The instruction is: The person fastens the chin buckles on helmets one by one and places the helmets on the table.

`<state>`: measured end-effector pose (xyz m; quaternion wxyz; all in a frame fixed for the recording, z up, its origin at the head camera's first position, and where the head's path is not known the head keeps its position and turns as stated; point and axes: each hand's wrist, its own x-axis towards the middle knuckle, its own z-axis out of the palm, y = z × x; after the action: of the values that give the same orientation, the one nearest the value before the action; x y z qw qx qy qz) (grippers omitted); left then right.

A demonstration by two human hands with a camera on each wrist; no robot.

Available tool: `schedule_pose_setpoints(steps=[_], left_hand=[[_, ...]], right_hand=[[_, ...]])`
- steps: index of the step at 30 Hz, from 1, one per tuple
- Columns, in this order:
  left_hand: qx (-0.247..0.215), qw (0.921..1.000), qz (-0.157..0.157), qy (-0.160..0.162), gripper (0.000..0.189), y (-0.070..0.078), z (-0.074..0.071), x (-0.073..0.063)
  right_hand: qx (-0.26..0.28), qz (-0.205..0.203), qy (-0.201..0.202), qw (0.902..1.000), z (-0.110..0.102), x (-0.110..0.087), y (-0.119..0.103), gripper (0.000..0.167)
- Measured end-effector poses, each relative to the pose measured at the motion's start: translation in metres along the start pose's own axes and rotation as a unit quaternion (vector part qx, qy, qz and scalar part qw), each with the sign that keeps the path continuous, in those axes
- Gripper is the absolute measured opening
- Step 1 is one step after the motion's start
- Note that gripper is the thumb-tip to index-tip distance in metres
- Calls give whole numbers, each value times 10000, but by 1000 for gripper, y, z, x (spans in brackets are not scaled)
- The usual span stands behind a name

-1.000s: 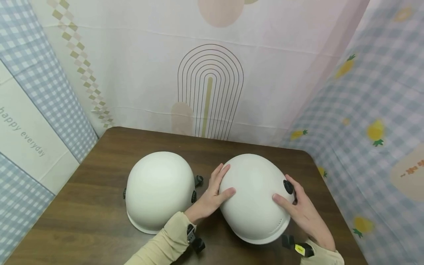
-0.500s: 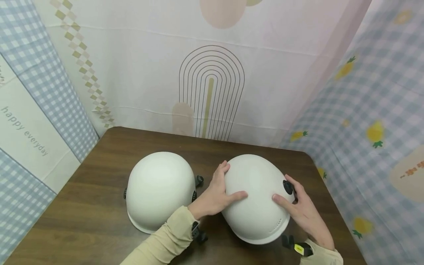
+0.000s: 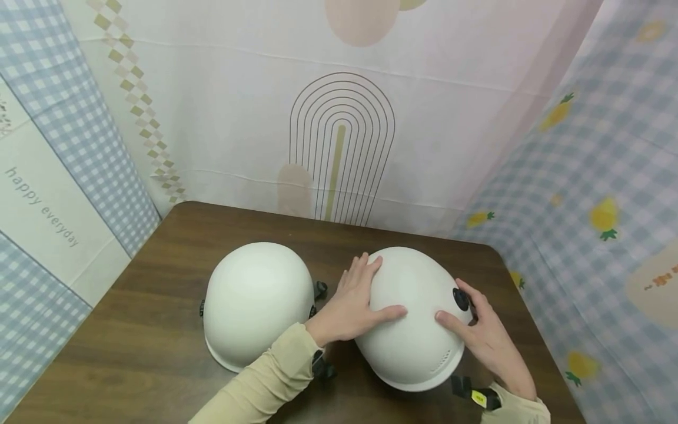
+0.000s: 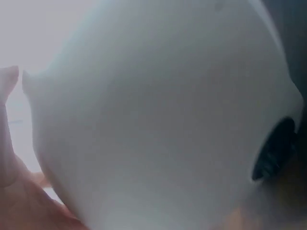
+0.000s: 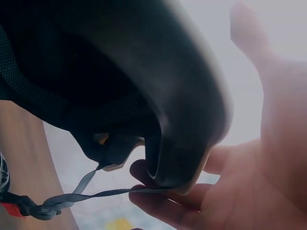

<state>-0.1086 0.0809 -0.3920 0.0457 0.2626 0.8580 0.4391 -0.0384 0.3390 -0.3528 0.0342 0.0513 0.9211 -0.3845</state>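
Two white helmets are in the head view. My right hand [image 3: 489, 338] grips the right helmet [image 3: 413, 353] by its right side, thumb on the shell beside a round black side cap [image 3: 461, 299]. In the right wrist view, fingers [image 5: 163, 208] curl under its rim, touching a grey chin strap [image 5: 108, 193]; the dark padded inside shows. My left hand [image 3: 349, 309] rests on this helmet's left side with fingers and thumb straight and spread. In the left wrist view, part of that hand is hidden behind the shell. The left helmet [image 3: 254, 306] sits dome up, untouched.
A brown wooden table [image 3: 122, 347] carries both helmets. Black fittings [image 3: 320, 290] stick out from the left helmet's right side. A red buckle [image 5: 13, 210] hangs on the strap. Patterned cloth [image 3: 238, 118] stands behind the table, with checked cloth [image 3: 556, 188] on the right.
My left hand has slid rightward and slightly farther onto the right helmet's shell, its thumb now nearer the middle. The right hand and both helmets stay in place.
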Motion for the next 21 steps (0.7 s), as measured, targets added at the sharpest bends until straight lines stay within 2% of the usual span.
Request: schedule_pose_setpoints(steps=[6,13,17,21], left_hand=[[-168,9991,87,377,107,2,9,8],[-77,9990,348,259,94,3,20,11],[-19,9994,320,148,90,1,16,13],[-115,9994,103,296,90,-3,6,13]], right_hand=[[-73,34,-8,10000,1,0,-2,92],[-194,201,57,9996,0,-9,5,94],[-255,116,97,9996,0,-4,2,91],[-253,-145,8,9996,1,7,-4,89]])
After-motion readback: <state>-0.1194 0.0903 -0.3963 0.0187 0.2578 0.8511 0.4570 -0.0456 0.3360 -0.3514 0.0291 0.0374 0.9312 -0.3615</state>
